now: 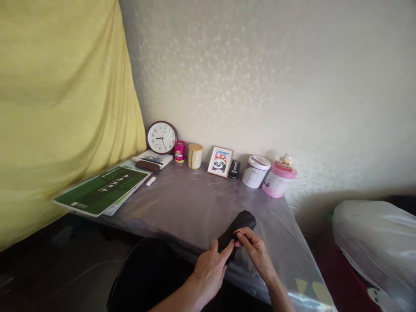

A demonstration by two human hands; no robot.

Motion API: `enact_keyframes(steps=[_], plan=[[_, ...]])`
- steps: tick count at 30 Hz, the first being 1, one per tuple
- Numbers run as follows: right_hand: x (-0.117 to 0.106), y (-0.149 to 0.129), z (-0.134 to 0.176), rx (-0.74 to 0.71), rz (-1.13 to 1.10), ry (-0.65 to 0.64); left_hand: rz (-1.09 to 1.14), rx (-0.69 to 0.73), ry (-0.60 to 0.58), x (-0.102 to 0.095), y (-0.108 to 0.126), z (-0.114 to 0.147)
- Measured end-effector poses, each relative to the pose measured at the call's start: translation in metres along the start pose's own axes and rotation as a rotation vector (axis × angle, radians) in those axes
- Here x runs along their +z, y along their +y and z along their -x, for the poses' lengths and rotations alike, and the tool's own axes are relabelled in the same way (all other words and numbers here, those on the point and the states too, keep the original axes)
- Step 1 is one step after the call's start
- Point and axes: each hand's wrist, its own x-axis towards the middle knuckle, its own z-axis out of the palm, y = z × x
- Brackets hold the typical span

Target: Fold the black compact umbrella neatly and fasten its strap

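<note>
A black folded umbrella (244, 221) lies slanted near the front edge of the table, its rounded far end pointing away from me. My left hand (210, 265) is closed around its near part, thumb and index finger on the dark fabric. Over the umbrella's right side, my right hand (255, 249) makes a pinch with thumb and index finger. A thin brownish bit shows at those fingertips, too small to name. The fingertips of both hands nearly meet, and the umbrella's near end is hidden behind my left hand.
The table (182, 208) has a shiny plastic cover. Along the wall stand a clock (162, 138), tins, a framed panda picture (220, 161) and a pink tub (278, 181). Green-covered books (107, 188) lie at left. A plastic-wrapped bundle (373, 229) sits beyond the right edge.
</note>
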Motion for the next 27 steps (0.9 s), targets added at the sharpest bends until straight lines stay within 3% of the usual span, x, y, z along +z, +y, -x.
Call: enact_keyframes(steps=[7,13,16,22,27], plan=[[0.016,0.004,-0.021,-0.061,0.294,0.059,0.025,-0.006,0.038,0.011,-0.007,-0.001],[0.007,0.001,-0.021,0.106,0.032,0.186,0.160,0.027,0.016,0.003,-0.019,0.006],[-0.004,-0.003,-0.019,0.093,-0.007,0.259,0.219,0.027,-0.006,-0.001,-0.025,0.010],[0.000,-0.010,-0.016,-0.004,0.167,-0.008,0.275,0.049,0.024,0.004,-0.028,0.014],[0.010,-0.004,-0.019,-0.088,0.319,-0.060,0.302,0.073,0.019,0.008,-0.027,0.014]])
